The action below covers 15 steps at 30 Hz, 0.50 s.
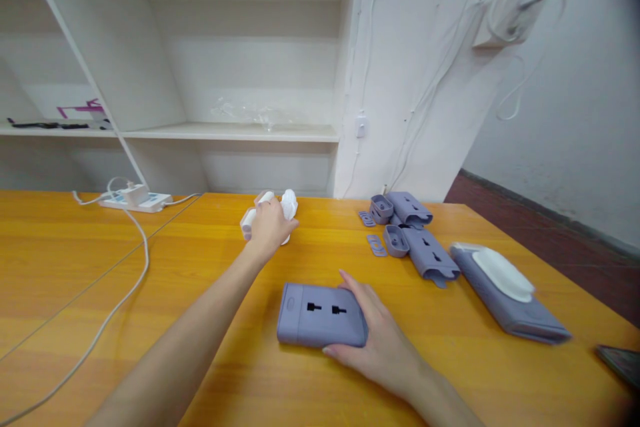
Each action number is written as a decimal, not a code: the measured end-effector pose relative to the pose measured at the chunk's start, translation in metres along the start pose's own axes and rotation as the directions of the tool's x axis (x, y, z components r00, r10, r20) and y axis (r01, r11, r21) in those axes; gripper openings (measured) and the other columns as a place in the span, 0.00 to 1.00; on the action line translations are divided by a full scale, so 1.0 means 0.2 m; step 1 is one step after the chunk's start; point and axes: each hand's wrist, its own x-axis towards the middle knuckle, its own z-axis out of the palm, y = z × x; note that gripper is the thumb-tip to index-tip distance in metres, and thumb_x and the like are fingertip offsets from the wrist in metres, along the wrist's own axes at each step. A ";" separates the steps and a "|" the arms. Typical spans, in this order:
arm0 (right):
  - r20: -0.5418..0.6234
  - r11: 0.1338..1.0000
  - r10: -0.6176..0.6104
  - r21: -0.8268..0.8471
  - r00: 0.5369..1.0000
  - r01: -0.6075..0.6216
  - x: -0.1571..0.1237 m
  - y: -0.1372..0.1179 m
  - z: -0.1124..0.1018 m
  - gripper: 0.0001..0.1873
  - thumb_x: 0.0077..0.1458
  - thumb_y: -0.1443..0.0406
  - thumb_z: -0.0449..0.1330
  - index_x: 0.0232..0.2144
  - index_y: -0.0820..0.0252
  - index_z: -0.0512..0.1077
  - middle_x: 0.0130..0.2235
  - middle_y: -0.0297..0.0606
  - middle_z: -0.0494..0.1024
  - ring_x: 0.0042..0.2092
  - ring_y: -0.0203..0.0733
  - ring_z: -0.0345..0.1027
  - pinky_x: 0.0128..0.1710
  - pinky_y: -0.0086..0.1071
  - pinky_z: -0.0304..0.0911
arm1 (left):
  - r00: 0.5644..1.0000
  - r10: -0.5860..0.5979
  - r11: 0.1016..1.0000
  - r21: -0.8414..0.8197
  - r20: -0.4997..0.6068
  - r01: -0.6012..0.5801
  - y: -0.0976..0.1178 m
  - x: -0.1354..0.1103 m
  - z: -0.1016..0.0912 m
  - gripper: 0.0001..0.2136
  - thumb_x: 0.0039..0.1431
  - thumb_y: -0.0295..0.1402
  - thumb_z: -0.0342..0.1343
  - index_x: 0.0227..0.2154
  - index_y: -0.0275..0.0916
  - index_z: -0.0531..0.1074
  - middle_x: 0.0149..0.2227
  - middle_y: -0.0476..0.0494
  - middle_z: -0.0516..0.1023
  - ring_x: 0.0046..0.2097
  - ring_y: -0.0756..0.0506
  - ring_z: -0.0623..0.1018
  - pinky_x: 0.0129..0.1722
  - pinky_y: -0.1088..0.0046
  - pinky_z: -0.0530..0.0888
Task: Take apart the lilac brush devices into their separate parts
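My left hand point(269, 225) reaches far forward across the orange table point(200, 320) and closes over a cluster of small white plastic parts point(289, 204). My right hand point(376, 332) grips the right end of a lavender socket housing point(317, 315) that lies flat on the table in front of me, its two plug openings facing up. Thumb at the near edge, fingers at the far edge.
Several lavender shells and end caps point(419, 235) lie at the right back. A larger lavender unit with a white pad point(505, 288) sits further right. A white power strip point(134, 199) with a cable point(125, 293) runs along the left. White shelves stand behind.
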 end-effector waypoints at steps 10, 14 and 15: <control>0.011 1.000 -0.016 -0.017 1.000 0.017 0.00 0.00 0.00 0.50 0.42 0.58 0.68 0.63 0.53 0.49 0.58 0.44 0.62 0.59 0.50 0.55 0.60 0.48 0.51 | 0.994 -0.083 0.994 0.083 0.075 0.076 0.05 0.02 0.09 0.20 0.53 0.37 0.55 0.45 0.30 0.63 0.44 0.27 0.72 0.49 0.34 0.72 0.40 0.66 0.71; 0.006 0.999 -0.027 -0.022 1.000 0.027 0.00 0.01 0.00 0.50 0.42 0.57 0.68 0.63 0.53 0.49 0.58 0.43 0.61 0.59 0.49 0.55 0.59 0.47 0.52 | 0.997 -0.070 0.993 0.102 0.031 0.067 0.05 -0.02 0.07 0.20 0.55 0.41 0.54 0.46 0.32 0.63 0.45 0.29 0.70 0.51 0.34 0.70 0.40 0.65 0.71; 0.004 0.999 -0.028 -0.025 1.000 0.028 0.00 0.01 0.00 0.50 0.42 0.57 0.68 0.63 0.53 0.49 0.58 0.43 0.61 0.59 0.49 0.55 0.59 0.46 0.52 | 0.999 -0.052 0.993 0.105 0.000 0.052 0.05 -0.03 0.06 0.21 0.55 0.43 0.54 0.46 0.33 0.63 0.46 0.29 0.70 0.52 0.34 0.69 0.41 0.64 0.71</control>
